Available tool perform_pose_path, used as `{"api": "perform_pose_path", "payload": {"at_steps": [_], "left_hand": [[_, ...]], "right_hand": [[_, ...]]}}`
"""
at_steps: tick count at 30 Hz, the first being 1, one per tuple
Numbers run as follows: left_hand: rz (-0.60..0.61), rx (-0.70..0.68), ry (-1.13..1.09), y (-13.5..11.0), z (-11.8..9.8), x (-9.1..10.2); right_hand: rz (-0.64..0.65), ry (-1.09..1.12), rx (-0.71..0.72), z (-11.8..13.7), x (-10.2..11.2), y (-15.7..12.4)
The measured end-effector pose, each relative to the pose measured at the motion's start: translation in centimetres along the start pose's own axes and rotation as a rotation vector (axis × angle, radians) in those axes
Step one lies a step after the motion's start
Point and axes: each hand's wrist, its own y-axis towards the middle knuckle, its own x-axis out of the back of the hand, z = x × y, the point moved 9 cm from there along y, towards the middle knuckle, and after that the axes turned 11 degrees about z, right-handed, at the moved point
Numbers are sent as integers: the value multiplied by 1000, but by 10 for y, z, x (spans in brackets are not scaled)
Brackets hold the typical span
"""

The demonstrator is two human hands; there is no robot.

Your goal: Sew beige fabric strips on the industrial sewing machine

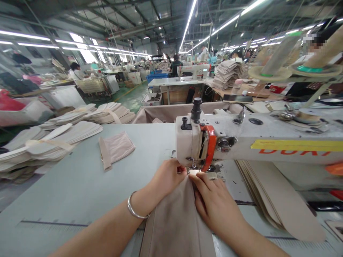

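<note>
A beige fabric piece (177, 221) lies on the grey sewing table (80, 192), its far end under the needle of a white sewing machine (241, 139). My left hand (167, 176), with a silver bracelet at the wrist, pinches the fabric's far left edge just beside the presser foot. My right hand (214, 201) lies on the fabric's right side, index finger stretched toward the needle, fingers pressed on the cloth.
A small folded beige piece (116, 148) lies at table centre-left. Stacks of cut beige pieces (53, 139) fill the left side. More cut pieces (276, 200) lie under the machine arm at right. Other workers and machines sit in the background.
</note>
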Motion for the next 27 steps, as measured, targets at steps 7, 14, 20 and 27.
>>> {"api": "perform_pose_path", "payload": {"at_steps": [7, 14, 20, 27], "left_hand": [[-4, -13, 22, 0, -2, 0], [-9, -14, 43, 4, 1, 0], [-37, -98, 258, -20, -15, 1], [77, -315, 577, -58, -27, -33]], "right_hand": [[-5, -6, 4, 1, 1, -2], [-25, -26, 12, 2, 1, 0], [1, 14, 17, 1, 0, -2], [5, 19, 22, 2, 0, -4]]}}
